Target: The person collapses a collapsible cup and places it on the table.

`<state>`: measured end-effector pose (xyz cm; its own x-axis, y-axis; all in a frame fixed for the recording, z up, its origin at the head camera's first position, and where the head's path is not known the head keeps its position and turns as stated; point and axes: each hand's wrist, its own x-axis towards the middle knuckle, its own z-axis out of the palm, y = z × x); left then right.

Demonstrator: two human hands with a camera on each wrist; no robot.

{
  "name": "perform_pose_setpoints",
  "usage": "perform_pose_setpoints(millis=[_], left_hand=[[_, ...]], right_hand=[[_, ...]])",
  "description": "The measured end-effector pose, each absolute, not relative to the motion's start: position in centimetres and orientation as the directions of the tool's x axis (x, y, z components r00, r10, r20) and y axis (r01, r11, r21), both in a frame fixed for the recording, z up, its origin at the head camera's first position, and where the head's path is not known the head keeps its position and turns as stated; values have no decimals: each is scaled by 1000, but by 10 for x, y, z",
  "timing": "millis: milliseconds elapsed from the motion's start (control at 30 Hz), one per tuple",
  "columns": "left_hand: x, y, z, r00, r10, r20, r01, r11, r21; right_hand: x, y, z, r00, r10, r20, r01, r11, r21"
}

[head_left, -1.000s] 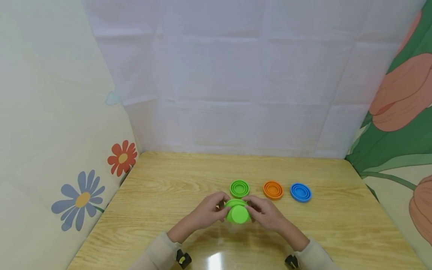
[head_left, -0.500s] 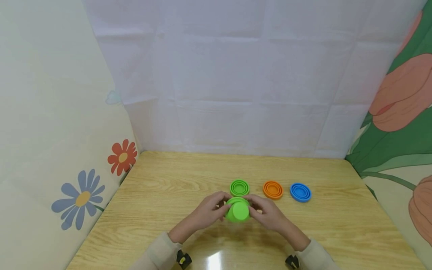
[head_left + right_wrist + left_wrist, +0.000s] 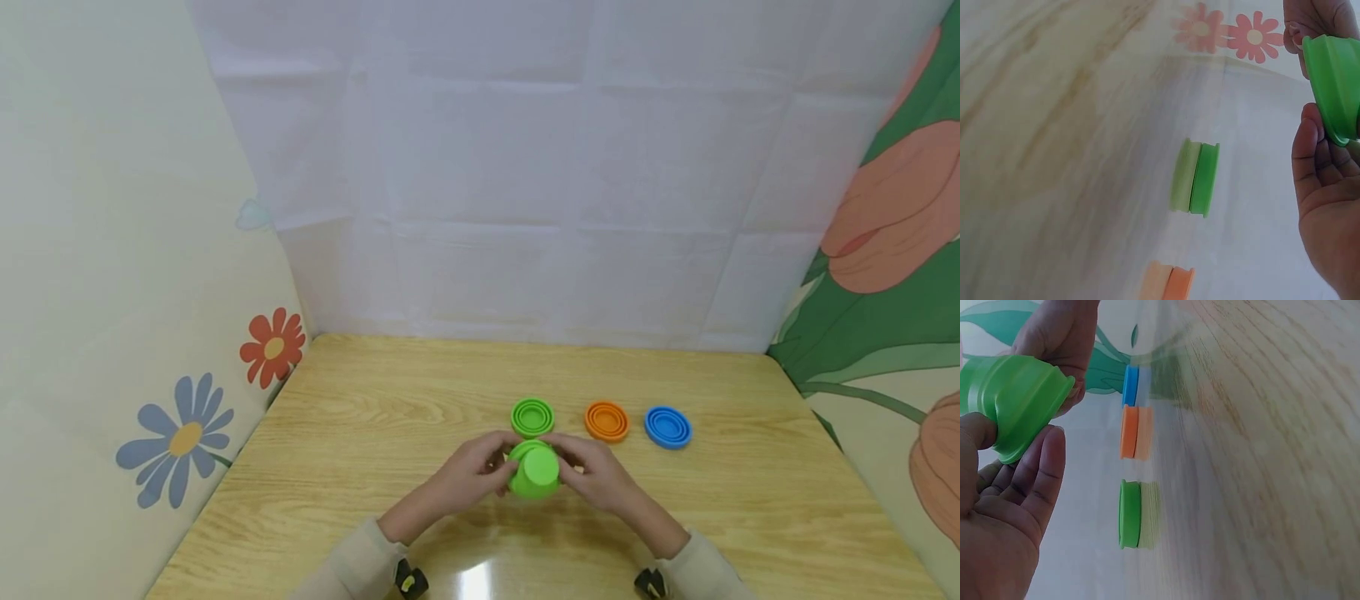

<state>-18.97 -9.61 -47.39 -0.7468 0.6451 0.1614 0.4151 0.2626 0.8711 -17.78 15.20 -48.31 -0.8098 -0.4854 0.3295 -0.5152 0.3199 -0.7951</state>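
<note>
Both hands hold a green collapsible cup (image 3: 540, 468) above the near middle of the table, its round base facing up toward the head camera. My left hand (image 3: 480, 471) pinches the cup's left side, thumb on the wall and fingers near the rim. On the opposite side my right hand (image 3: 596, 471) grips it in the same way. In the left wrist view the stretched, stepped wall of the cup (image 3: 1029, 400) shows, rim toward the table. Just beyond the hands lies a flat green collapsible cup (image 3: 532, 417), folded into rings.
To the right of the folded green cup lie a folded orange cup (image 3: 607, 422) and a folded blue cup (image 3: 668, 427), in a loose row. The wooden table (image 3: 390, 400) ends at a white cloth backdrop (image 3: 465, 275), with flowered cloths on both sides.
The held cup's base has shifted slightly to the right and away from me, and the left hand has edged right with it. The folded cups have not moved.
</note>
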Motion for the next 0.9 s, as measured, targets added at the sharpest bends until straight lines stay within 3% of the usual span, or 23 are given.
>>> perform_pose_setpoints(millis=[600,900], left_hand=[[-186,-91,-475,-791,576,208,461,337,821],[-187,-95,-474,-773,591,230,469,288,835]], right_hand=[[-175,150,-487,-815,-484,319,-482,260,-837],[-177,150,-487,-816,-482,319,-481,261,-837]])
